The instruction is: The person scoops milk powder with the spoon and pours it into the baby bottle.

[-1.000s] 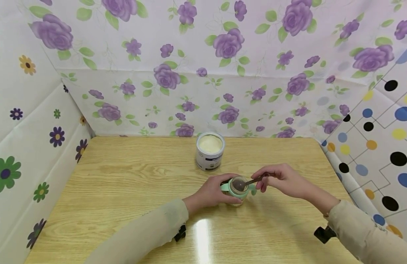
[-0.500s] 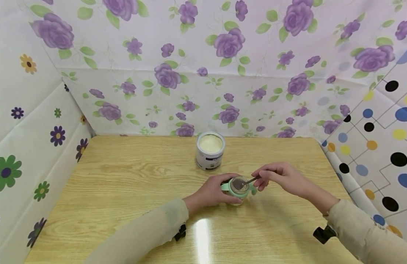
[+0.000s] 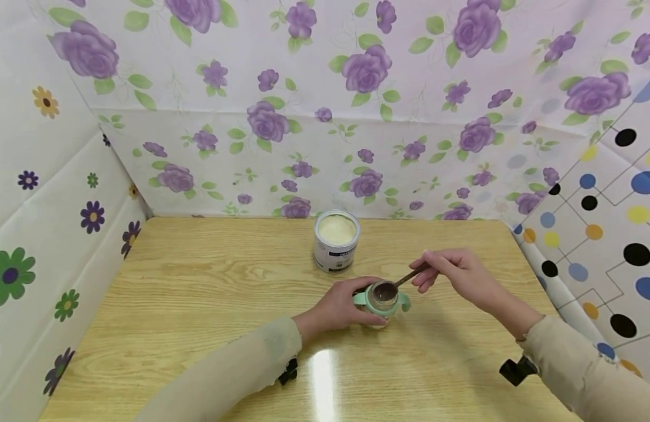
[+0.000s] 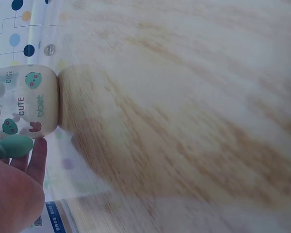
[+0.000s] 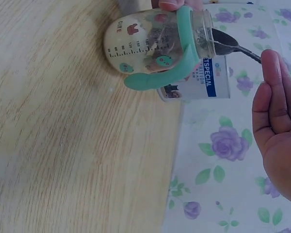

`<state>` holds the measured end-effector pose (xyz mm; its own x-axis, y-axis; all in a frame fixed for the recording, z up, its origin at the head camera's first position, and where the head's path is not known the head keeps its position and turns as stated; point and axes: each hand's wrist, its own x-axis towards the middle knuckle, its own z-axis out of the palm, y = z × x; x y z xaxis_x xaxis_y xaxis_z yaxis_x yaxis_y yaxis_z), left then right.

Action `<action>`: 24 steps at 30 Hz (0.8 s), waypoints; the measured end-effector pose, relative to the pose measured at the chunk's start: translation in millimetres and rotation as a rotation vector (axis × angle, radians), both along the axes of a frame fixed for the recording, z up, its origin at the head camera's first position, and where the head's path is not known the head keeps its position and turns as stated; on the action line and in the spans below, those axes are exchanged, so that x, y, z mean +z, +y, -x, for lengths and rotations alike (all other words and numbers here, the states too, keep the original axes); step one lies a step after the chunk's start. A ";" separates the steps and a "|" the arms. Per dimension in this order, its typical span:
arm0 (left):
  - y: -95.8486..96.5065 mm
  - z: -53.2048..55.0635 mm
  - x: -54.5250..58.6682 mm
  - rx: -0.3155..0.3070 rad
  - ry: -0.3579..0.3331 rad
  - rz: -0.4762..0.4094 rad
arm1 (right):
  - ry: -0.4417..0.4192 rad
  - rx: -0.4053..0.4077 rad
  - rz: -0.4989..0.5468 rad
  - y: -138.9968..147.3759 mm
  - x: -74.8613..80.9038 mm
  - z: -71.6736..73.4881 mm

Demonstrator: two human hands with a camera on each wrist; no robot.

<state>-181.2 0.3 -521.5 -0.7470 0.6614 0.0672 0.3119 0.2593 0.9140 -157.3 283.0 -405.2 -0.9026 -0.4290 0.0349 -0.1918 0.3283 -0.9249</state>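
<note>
A clear baby bottle [image 5: 148, 46] with a mint-green handle ring, printed cartoon figures and a measuring scale stands open on the table. Pale contents show through its wall. My left hand [image 3: 339, 305] grips the bottle from the left side; in the left wrist view its fingers lie by the green handle [image 4: 12, 146]. Between thumb and fingers, my right hand [image 3: 459, 275] pinches the handle of a dark spoon [image 3: 385, 291]. The bowl of the spoon sits at the bottle's mouth, as the right wrist view [image 5: 225, 41] also shows.
An open tin [image 3: 333, 258] filled with pale powder stands behind the bottle, near the back edge of the wooden table [image 3: 208, 275]. Flowered cloth [image 3: 282, 146] hangs behind the table, and patterned cloths flank both sides.
My right hand has drawn up and slightly to the right, raising the spoon's bowl from inside the bottle to its mouth. The left hand and the bottle stay in place.
</note>
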 end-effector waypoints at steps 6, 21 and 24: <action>-0.3 -0.7 1.0 0.001 -0.022 -0.001 | -0.014 -0.045 0.009 6.3 -0.9 1.7; -1.1 -1.8 2.0 0.013 -0.032 0.011 | -0.111 -0.041 0.235 17.9 -4.4 9.9; -2.3 -1.5 -0.5 0.006 -0.028 0.016 | -0.182 -0.042 0.391 19.8 -2.4 18.9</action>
